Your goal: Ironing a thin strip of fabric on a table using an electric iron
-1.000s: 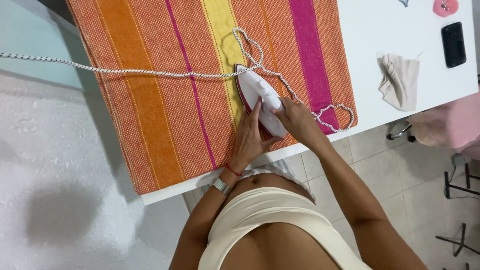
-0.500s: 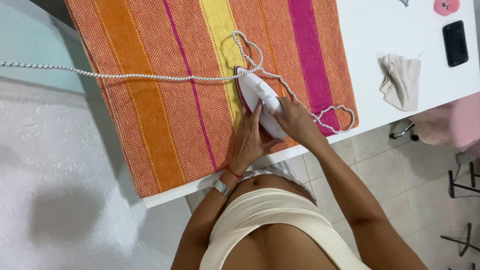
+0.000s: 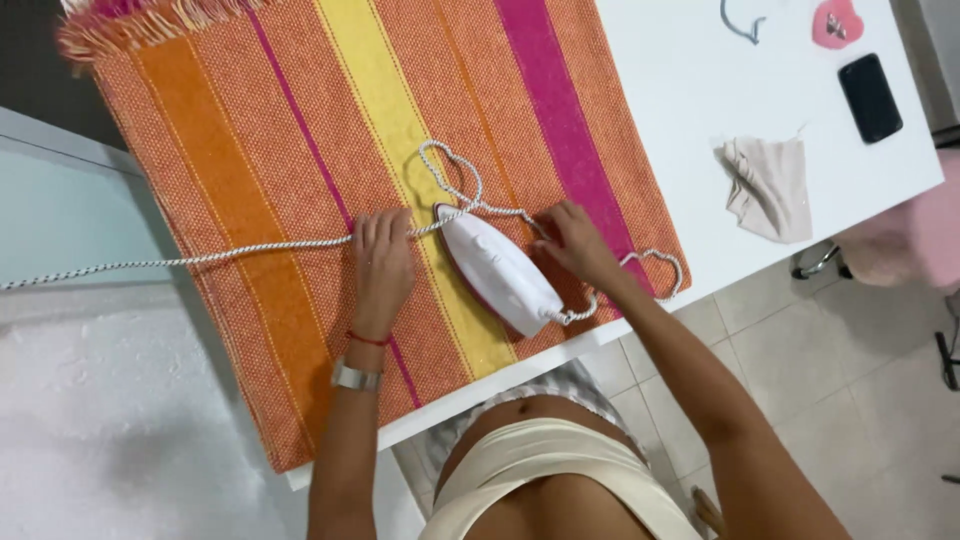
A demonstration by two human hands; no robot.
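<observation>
Two hands on a striped cloth, one on each side of a white iron.

The white iron [image 3: 497, 268] lies on the striped cloth [image 3: 260, 150], between the hands. The left hand [image 3: 383, 262] lies flat with its fingers spread, pressing on the cloth and on the braided cord [image 3: 180, 260], which runs away to its left. The right hand [image 3: 575, 243] sits just right of the iron, fingers bent down, tips on the cloth by the cord; I cannot tell if it pinches the cord. Further right, on the white tabletop [image 3: 680, 90], are a crumpled beige cloth [image 3: 770, 185] and a black phone [image 3: 870, 97].
</observation>
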